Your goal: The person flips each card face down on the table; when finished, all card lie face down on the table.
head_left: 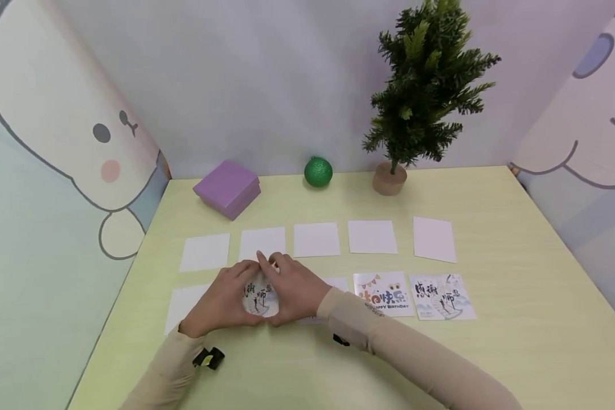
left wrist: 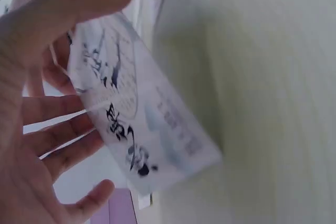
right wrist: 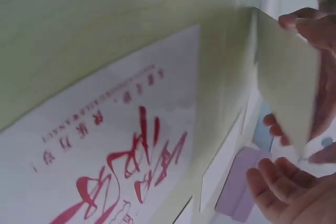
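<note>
A white card with black Chinese calligraphy and a pale blue drawing [head_left: 260, 297] is held tilted between both hands. My left hand [head_left: 226, 300] grips its left side, thumb low and fingers at the top. My right hand [head_left: 295, 290] holds the other side, its fingertips meeting the left hand's above the card. In the left wrist view the left thumb lies by one end of the printed card [left wrist: 123, 98], fingers behind. The plain back of this card [right wrist: 287, 77] shows in the right wrist view. Beside it lies a card with red calligraphy [right wrist: 131, 145], partly hidden by the right arm.
Several white blank-side cards [head_left: 316, 240] form a back row; another white card [head_left: 181, 304] lies left. A birthday card [head_left: 383, 293] and a matching calligraphy card [head_left: 442, 297] lie right. Behind stand a purple box [head_left: 228, 188], green ball [head_left: 318, 172] and small artificial tree [head_left: 422, 85].
</note>
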Tool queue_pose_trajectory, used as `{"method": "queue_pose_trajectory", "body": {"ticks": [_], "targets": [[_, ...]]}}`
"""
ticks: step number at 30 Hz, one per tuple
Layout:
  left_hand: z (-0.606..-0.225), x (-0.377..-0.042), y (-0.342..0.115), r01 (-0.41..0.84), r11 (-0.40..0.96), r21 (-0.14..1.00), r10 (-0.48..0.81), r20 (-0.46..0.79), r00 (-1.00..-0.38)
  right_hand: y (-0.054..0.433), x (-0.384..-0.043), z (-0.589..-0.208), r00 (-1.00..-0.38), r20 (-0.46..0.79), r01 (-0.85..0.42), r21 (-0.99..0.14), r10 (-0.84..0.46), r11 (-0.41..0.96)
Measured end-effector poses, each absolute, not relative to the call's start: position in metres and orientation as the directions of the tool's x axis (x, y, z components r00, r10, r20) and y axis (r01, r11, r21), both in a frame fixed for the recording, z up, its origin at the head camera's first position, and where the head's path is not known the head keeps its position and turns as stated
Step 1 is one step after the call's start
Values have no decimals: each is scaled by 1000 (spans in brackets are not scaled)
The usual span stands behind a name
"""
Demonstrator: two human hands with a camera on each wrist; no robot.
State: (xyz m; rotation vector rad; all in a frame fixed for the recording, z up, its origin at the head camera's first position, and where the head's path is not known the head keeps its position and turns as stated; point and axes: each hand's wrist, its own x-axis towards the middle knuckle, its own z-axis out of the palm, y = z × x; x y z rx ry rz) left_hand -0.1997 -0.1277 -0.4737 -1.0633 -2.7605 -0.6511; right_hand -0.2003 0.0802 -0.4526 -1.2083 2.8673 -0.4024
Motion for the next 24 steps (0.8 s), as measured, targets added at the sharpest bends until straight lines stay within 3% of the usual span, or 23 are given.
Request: {"method": "queue_pose_trajectory", "body": {"ticks": [6, 9, 12, 14, 17, 21, 24], "targets": [[-467, -199, -144, 494, 418, 763, 527, 239, -815, 84, -208, -454, -678, 142, -652, -570, -721, 501], [-468, -197, -146, 391, 260, 883, 539, 203, -818, 83, -209, -461, -667, 152, -622, -652, -730, 433], [-469, -194, -149, 337, 172, 926, 537, 199, -820, 81, -209, -466, -667, 176, -624, -662, -724, 415], [-469, -194, -152, 364, 170, 916, 524, 229, -820, 81, -209, -466, -669, 185, -645, -626, -720, 438], [-469, -194, -159, 485, 310, 818, 502, 292, -814, 81, -210, -466, -665, 158, -693, -494, -730, 524], [-476, -195, -167, 621, 564, 544, 544, 321, -776, 77, -213, -466, -647, 65, -745, -268, -760, 611], [-487, -196, -169, 654, 659, 372, 599, 266, -755, 69, -214, -470, -627, -2, -773, -122, -779, 623]]}}
